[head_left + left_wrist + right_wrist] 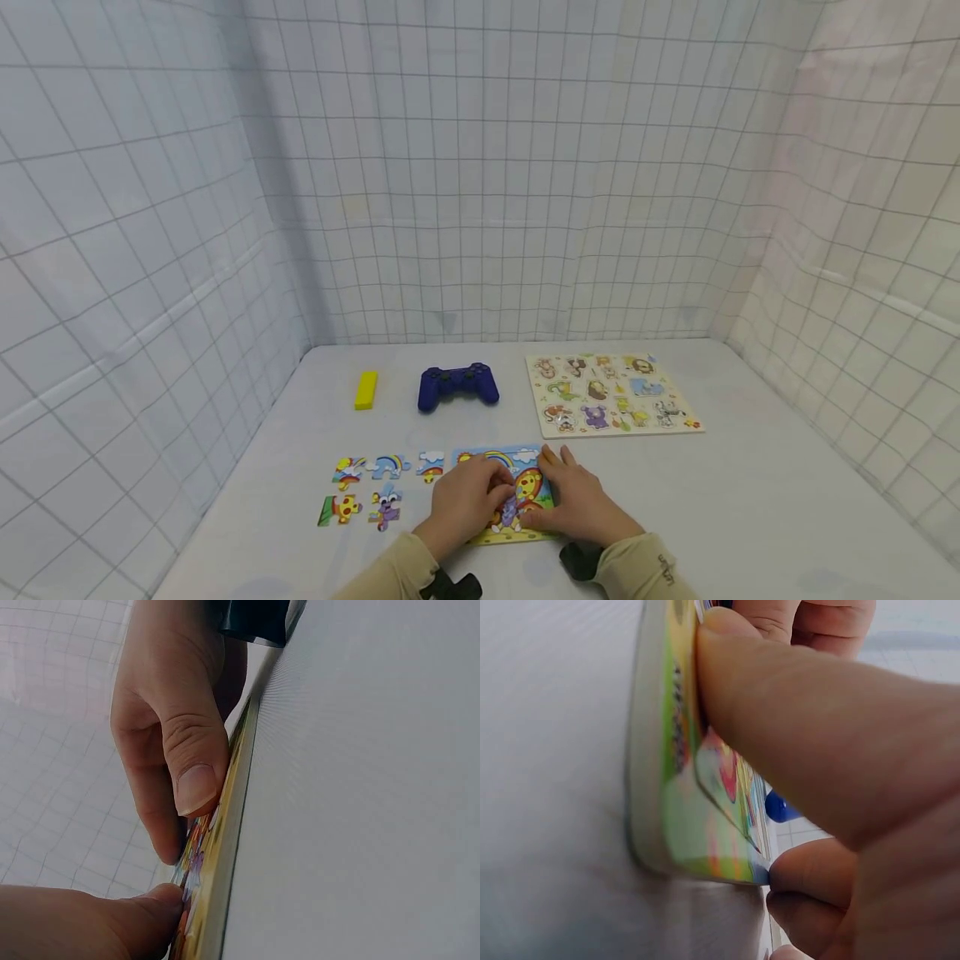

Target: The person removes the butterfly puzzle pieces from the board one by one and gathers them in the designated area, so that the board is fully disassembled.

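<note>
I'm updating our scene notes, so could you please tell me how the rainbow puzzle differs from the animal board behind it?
The rainbow puzzle is smaller than the animal board. The rainbow puzzle shows one bright scene; the animal board has separate figures on cream. Both hands partly cover the rainbow puzzle; the animal board is uncovered. Both boards lie flat.

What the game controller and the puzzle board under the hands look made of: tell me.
Game controller: probably satin plastic, given its smooth, moulded body. Puzzle board: perhaps wood or fibreboard, its plain, pale edge showing beneath a printed top.
</note>
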The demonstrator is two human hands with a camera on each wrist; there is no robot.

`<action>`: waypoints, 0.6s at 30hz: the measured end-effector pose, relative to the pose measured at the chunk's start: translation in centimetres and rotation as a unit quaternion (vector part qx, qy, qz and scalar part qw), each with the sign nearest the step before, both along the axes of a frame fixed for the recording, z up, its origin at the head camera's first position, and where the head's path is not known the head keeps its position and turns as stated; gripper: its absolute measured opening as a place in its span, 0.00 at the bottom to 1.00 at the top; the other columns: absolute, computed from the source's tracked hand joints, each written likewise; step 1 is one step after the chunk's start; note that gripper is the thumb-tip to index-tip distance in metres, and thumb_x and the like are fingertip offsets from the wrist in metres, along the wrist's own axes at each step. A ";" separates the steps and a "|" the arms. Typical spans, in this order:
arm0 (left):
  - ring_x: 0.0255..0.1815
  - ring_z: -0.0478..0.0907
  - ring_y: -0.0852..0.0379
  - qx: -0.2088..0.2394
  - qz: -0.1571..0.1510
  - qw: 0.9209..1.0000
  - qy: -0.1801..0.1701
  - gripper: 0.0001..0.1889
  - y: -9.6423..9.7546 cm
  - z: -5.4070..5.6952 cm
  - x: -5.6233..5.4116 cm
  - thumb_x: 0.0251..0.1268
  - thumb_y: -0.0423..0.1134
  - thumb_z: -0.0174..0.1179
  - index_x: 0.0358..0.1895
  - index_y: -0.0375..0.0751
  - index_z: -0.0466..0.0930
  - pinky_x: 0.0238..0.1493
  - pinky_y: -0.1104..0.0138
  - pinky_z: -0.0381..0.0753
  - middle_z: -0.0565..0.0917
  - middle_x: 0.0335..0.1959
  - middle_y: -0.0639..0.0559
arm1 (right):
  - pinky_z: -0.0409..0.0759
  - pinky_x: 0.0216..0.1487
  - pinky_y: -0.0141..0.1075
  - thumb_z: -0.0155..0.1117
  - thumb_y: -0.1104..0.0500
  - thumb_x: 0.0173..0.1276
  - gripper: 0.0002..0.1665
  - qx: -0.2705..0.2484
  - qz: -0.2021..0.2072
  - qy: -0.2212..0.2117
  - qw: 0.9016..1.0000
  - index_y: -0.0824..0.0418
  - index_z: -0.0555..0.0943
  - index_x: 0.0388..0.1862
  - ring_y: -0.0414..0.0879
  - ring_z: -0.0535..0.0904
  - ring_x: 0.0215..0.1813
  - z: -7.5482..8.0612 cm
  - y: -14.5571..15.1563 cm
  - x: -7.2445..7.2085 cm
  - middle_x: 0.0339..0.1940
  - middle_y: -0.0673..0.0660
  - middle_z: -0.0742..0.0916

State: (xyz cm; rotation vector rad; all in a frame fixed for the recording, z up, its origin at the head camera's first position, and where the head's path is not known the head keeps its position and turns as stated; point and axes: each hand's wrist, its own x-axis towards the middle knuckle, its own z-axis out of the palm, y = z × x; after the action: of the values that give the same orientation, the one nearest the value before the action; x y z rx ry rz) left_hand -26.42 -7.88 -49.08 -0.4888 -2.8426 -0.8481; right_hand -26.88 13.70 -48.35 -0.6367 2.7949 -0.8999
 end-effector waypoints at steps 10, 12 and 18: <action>0.28 0.72 0.71 0.006 -0.004 1.000 0.006 0.04 0.0 -0.2 -0.1 0.68 0.50 0.68 0.37 0.59 0.84 0.29 0.69 0.71 0.79 0.32 0.67 | 0.58 0.68 0.76 0.76 0.33 0.58 0.60 0.004 -0.003 -0.003 1.000 0.65 0.65 0.79 0.74 0.48 0.82 -0.4 0.0 -0.2 0.83 0.63 0.63; 0.29 0.72 0.71 0.012 -0.001 1.000 0.006 0.04 0.1 -0.1 -0.1 0.68 0.50 0.68 0.37 0.59 0.83 0.29 0.68 0.71 0.80 0.32 0.67 | 0.59 0.68 0.75 0.76 0.33 0.58 0.60 0.007 -0.002 -0.002 1.000 0.65 0.66 0.78 0.73 0.48 0.82 -0.5 0.0 -0.3 0.83 0.63 0.64; 0.28 0.73 0.71 0.026 0.000 1.000 0.000 0.04 0.2 0.1 0.0 0.69 0.50 0.67 0.39 0.59 0.83 0.29 0.68 0.71 0.82 0.32 0.68 | 0.58 0.68 0.75 0.76 0.33 0.58 0.60 0.005 0.001 -0.002 1.000 0.66 0.66 0.78 0.73 0.48 0.82 -0.5 -0.1 -0.4 0.82 0.64 0.64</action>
State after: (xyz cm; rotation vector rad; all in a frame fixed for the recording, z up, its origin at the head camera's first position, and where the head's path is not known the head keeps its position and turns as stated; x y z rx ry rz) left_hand -26.39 -7.72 -48.94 -0.4835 -2.8120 -0.9206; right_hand -27.24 13.63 -48.83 -0.6357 2.7934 -0.8867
